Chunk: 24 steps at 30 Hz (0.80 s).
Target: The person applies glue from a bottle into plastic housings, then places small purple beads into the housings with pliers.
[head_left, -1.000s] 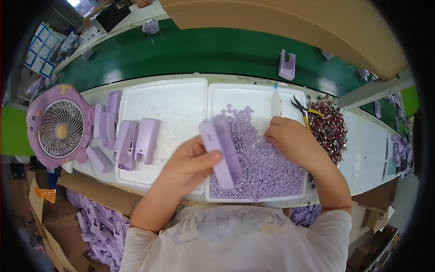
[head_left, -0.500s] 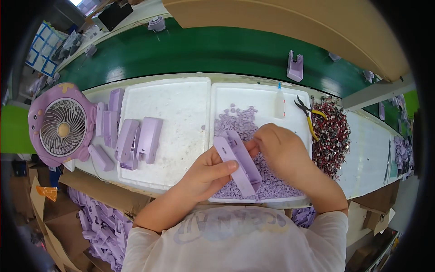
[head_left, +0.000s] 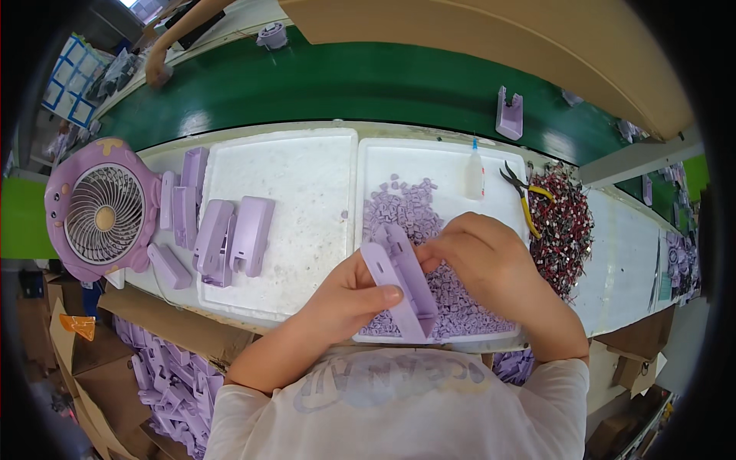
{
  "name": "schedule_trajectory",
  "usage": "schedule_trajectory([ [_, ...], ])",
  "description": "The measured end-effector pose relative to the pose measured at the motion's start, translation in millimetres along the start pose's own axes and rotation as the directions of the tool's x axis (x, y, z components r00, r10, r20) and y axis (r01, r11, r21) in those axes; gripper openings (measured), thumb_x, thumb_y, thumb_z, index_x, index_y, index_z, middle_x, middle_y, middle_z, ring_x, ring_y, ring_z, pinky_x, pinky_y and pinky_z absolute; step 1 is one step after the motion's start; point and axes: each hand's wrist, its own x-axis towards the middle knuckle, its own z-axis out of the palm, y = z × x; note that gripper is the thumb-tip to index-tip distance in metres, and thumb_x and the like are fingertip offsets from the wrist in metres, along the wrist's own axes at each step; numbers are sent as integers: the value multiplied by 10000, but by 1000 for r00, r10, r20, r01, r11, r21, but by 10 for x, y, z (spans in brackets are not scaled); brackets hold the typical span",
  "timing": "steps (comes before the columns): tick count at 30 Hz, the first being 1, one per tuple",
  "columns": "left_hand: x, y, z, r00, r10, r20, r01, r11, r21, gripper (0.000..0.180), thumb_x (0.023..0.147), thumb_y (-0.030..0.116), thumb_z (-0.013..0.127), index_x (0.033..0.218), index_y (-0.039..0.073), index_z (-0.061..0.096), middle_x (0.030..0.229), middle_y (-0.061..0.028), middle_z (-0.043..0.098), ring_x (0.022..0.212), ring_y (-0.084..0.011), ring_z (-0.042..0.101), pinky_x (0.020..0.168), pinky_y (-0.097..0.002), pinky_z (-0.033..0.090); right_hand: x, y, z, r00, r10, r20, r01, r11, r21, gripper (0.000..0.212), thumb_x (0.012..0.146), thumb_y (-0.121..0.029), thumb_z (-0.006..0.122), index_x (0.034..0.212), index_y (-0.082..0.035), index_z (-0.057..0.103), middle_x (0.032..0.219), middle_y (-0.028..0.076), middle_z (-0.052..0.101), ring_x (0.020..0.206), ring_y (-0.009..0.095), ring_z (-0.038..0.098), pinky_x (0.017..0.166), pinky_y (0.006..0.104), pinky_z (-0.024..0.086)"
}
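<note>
Over purple pieces (head_left: 466, 310) | housing (head_left: 411, 285) clamped in left hand (head_left: 349, 297), thumb on its wall | right hand (head_left: 484, 257) alongside, grip unclear

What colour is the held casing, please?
The casing is light purple, seen best in the head view.

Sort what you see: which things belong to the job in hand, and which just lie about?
Seem to belong:
purple housing, held in the left hand; right hand beside it
small purple parts in a white tray

Seemingly lying about:
purple fan
yellow-handled pliers
blue-tipped bottle
orange packet
</note>
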Motion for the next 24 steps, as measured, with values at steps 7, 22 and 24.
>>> schedule_trajectory([
  [7, -82, -84, 180, 965, 255, 56, -251, 844, 474, 600, 750, -44, 649, 1269, 28, 357, 1213, -105, 475, 1115, -174, 484, 914, -317, 420, 6, -165, 123, 975, -84, -205, 88, 996, 10, 235, 621, -30, 710, 826, -48, 598, 762, 66, 569, 623, 231, 548, 519, 327, 419],
  [22, -89, -95, 199, 927, 344, 152, -346, 621, 703, 797, 745, -16, 669, 1388, 17, 199, 1205, -127, 477, 1092, -186, 507, 908, -312, 424, 2, -153, 105, 934, 355, 48, -326, 785, 528, 245, 684, 63, 665, 878, -28, 546, 750, 20, 522, 588, 83, 471, 503, 227, 367],
  [24, -74, -78, 216, 931, 331, 150, -334, 614, 715, 794, 754, -20, 654, 1394, 23, 186, 1194, -126, 486, 1086, -186, 509, 906, -315, 425, -8, -143, 110, 814, 551, 183, -505, 517, 691, 221, 698, 76, 635, 876, -15, 540, 733, 21, 530, 604, 69, 484, 515, 225, 380],
])
